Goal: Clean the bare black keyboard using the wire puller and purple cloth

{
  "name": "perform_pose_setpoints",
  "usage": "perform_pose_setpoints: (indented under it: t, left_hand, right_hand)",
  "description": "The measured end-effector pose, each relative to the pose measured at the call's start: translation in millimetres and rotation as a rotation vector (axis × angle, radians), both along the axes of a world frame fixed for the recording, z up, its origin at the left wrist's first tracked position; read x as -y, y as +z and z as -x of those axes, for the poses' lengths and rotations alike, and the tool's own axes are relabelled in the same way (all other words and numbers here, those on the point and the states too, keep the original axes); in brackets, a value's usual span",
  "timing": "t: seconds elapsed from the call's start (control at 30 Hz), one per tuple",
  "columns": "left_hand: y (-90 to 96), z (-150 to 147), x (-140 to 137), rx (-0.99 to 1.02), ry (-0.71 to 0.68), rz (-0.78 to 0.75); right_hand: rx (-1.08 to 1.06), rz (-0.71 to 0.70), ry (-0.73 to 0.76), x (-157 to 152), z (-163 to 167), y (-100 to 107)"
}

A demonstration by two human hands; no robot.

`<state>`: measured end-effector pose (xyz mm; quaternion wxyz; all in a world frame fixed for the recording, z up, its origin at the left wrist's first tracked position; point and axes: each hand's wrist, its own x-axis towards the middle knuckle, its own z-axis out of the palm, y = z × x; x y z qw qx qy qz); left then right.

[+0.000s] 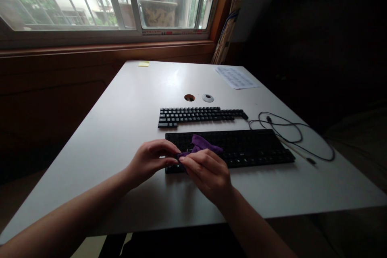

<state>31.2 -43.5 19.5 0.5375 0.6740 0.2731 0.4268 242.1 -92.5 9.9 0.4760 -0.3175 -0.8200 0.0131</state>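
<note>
A purple cloth (203,144) is pinched in my right hand (210,171), its loose end draped over the keyboard. My left hand (154,159) meets it at the cloth's near corner, thumb and fingers pressed together. Whatever small thing lies between those fingertips is hidden by fingers and cloth. Both hands are above the left part of a black keyboard (256,145), which lies flat and looks partly stripped of its keys. Just beyond it, loose black keycaps (193,115) are laid out in rows.
On the white table (121,109), a black cable (298,129) coils at the right, beside a thin stick-like tool (298,151). Farther back are a round hole (189,98), its grey cover (208,98), printed paper (237,78) and a yellow note (143,64). A window stands behind.
</note>
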Motion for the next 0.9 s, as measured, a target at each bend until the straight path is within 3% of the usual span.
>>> perform_pose_setpoints:
  t: [0.3,0.57,0.9]
  left_hand:
    - [1.8,2.9,-0.8,0.015,0.045,0.05]
    - [2.6,-0.2,-1.1,0.005,0.009,-0.003]
    - [0.9,0.8,-0.4,-0.019,0.006,0.039]
  right_hand:
    - [-0.177,0.081,-0.135,-3.7,-3.7,-1.6]
    - [-0.141,0.156,0.012,-3.8,4.8,1.3]
    - [-0.079,0.115,-0.001,-4.0,2.1,0.4]
